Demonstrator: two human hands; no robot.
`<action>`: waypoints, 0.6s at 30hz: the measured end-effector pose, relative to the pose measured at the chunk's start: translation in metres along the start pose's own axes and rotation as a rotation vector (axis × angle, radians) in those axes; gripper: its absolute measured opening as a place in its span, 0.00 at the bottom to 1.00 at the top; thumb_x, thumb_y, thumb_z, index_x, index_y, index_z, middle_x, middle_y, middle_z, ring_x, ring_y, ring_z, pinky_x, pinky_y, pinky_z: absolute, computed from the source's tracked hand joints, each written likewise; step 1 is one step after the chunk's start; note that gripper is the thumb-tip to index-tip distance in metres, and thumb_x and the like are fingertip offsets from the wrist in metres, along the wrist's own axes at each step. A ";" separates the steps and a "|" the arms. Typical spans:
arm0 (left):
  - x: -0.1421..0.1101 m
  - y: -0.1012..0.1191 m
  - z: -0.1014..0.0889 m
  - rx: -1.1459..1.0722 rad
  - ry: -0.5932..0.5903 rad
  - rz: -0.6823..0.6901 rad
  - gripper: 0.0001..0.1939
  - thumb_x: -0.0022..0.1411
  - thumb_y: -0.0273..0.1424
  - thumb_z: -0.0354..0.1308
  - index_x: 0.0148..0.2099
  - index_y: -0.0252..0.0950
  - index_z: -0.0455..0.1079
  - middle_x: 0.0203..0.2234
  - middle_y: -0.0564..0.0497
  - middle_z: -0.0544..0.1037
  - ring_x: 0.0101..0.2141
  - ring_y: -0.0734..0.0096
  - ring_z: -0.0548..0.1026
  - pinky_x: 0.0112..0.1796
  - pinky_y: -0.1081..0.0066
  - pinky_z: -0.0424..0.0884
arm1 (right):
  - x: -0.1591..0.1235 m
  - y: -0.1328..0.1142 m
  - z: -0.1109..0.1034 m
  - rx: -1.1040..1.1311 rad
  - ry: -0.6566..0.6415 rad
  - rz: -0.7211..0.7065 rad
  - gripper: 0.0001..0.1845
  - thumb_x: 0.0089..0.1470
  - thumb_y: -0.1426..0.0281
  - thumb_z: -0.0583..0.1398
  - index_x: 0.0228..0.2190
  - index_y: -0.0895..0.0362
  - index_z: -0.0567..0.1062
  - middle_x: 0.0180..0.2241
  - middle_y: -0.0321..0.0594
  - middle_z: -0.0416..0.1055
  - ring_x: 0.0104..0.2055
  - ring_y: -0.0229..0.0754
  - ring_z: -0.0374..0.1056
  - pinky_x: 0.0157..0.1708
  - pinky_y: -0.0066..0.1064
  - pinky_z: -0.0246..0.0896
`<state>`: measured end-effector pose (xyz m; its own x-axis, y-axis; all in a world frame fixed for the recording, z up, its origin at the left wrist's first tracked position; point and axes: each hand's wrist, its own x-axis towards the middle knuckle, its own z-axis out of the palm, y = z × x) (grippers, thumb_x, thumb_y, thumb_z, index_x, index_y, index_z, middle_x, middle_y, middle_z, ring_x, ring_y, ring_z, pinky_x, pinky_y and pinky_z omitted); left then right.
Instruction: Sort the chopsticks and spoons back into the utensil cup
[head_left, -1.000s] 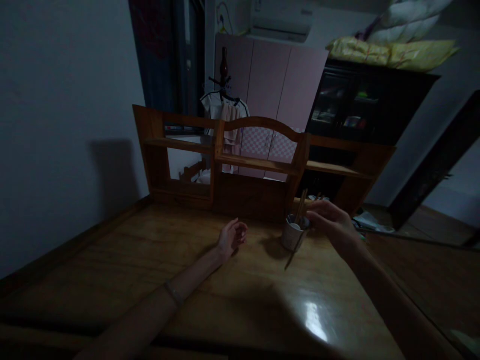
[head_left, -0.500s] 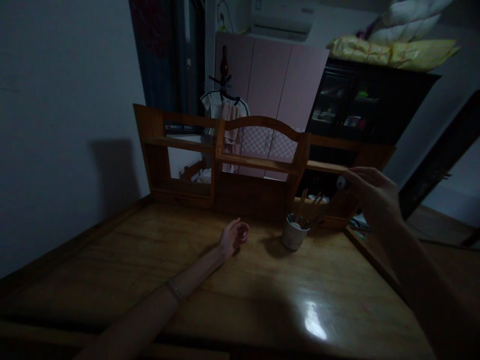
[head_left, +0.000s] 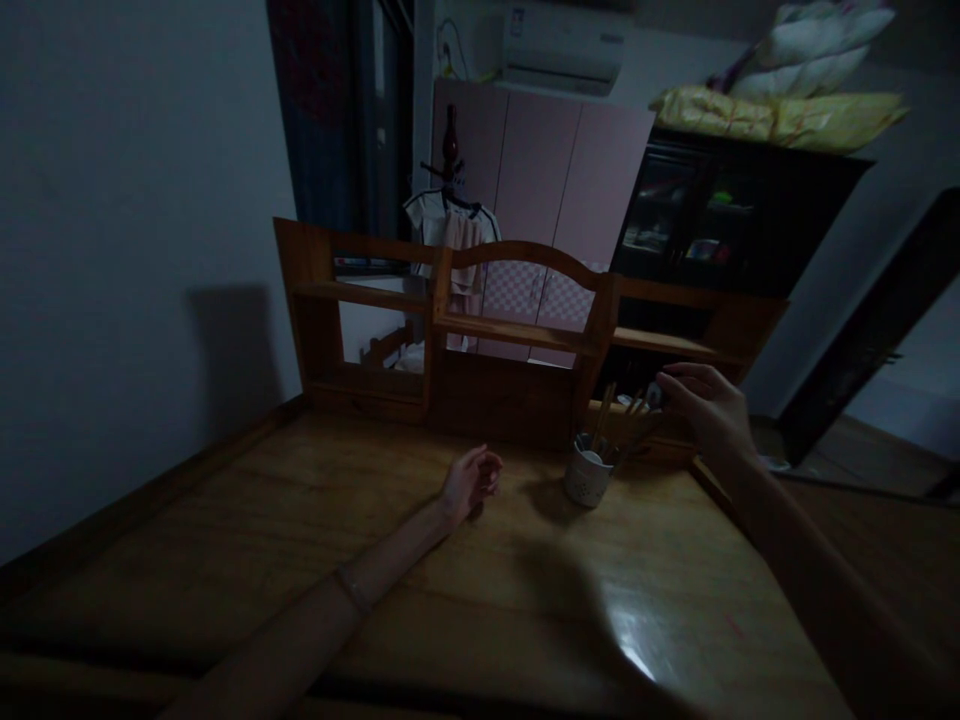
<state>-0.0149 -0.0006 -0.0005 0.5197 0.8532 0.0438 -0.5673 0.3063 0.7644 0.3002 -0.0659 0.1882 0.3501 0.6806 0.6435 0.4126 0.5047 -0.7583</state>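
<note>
My left hand (head_left: 469, 487) rests on the wooden desk (head_left: 300, 520) with its fingers loosely curled and apart, holding nothing. To its right stands a pale utensil cup (head_left: 587, 480) with a dotted pattern, upright, with several chopsticks (head_left: 602, 415) and other utensils in it. Above and right of the cup, my right hand (head_left: 705, 405) is closed in a pinch on a slim utensil with a pale, rounded end (head_left: 655, 395). A faint long part of it slants down toward the cup's rim. In the dim light I cannot make out its kind or whether it touches the cup.
A wooden shelf unit (head_left: 517, 325) runs along the back of the desk. A wall (head_left: 135, 250) borders the left side. Beyond are a pink wardrobe (head_left: 536, 170), a coat stand with clothes (head_left: 450, 215) and a dark cabinet (head_left: 765, 220) topped by yellow bags (head_left: 772, 115).
My right hand has moved left and down, bringing the pinched utensil closer to the cup. My left hand stays in about the same place, and the view has shifted slightly.
</note>
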 end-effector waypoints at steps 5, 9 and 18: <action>0.000 0.000 0.000 0.007 -0.006 -0.008 0.19 0.61 0.41 0.51 0.31 0.30 0.72 0.18 0.52 0.65 0.19 0.74 0.64 0.24 0.73 0.62 | -0.008 0.008 0.006 -0.023 -0.060 0.003 0.22 0.45 0.58 0.67 0.41 0.54 0.75 0.34 0.41 0.76 0.33 0.42 0.73 0.27 0.28 0.69; 0.001 -0.001 -0.002 -0.002 -0.022 0.002 0.19 0.61 0.41 0.52 0.31 0.30 0.72 0.19 0.51 0.65 0.19 0.75 0.64 0.25 0.73 0.62 | -0.016 0.016 0.010 -0.020 -0.132 0.044 0.23 0.45 0.57 0.67 0.42 0.55 0.74 0.31 0.40 0.76 0.32 0.43 0.73 0.27 0.29 0.68; 0.003 -0.004 -0.006 0.004 -0.030 0.004 0.18 0.61 0.41 0.51 0.31 0.30 0.72 0.19 0.51 0.65 0.19 0.75 0.63 0.24 0.72 0.60 | 0.002 0.004 -0.009 0.062 0.034 0.034 0.22 0.44 0.58 0.68 0.41 0.54 0.75 0.35 0.40 0.75 0.31 0.38 0.71 0.28 0.28 0.67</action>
<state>-0.0152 0.0035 -0.0074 0.5364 0.8413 0.0666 -0.5674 0.3010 0.7664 0.3105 -0.0670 0.1874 0.3918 0.6801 0.6196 0.3477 0.5141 -0.7841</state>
